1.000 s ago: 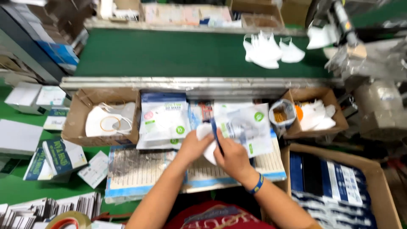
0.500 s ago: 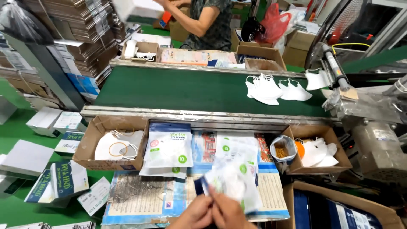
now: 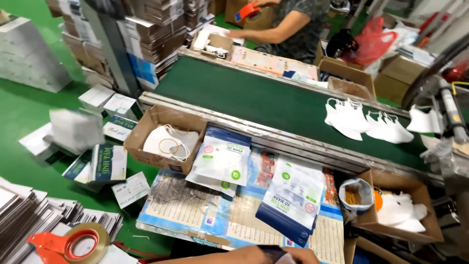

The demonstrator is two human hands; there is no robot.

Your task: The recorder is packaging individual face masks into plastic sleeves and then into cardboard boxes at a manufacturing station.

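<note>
Only the tops of my hands show at the bottom edge. My left hand (image 3: 249, 255) and my right hand (image 3: 304, 255) are close together, with a dark blue and white mask pouch (image 3: 276, 253) between them; most of it is cut off. Just beyond my hands lies a stack of white and blue mask pouches (image 3: 293, 200) on printed sheets (image 3: 195, 210). A second pouch stack (image 3: 222, 159) lies to the left. A cardboard box of white masks (image 3: 168, 142) stands at the far left of the table.
A green conveyor belt (image 3: 254, 98) runs behind the table and carries white masks (image 3: 364, 122). At right stand a cup of rubber bands (image 3: 354, 195) and a box of masks (image 3: 405, 210). A tape dispenser (image 3: 73, 242) lies at lower left. A co-worker (image 3: 293, 24) works across the belt.
The view has tilted up and left. My hands with the pouch have slid from over the pouch stacks down to the bottom edge, nearly out of sight.
</note>
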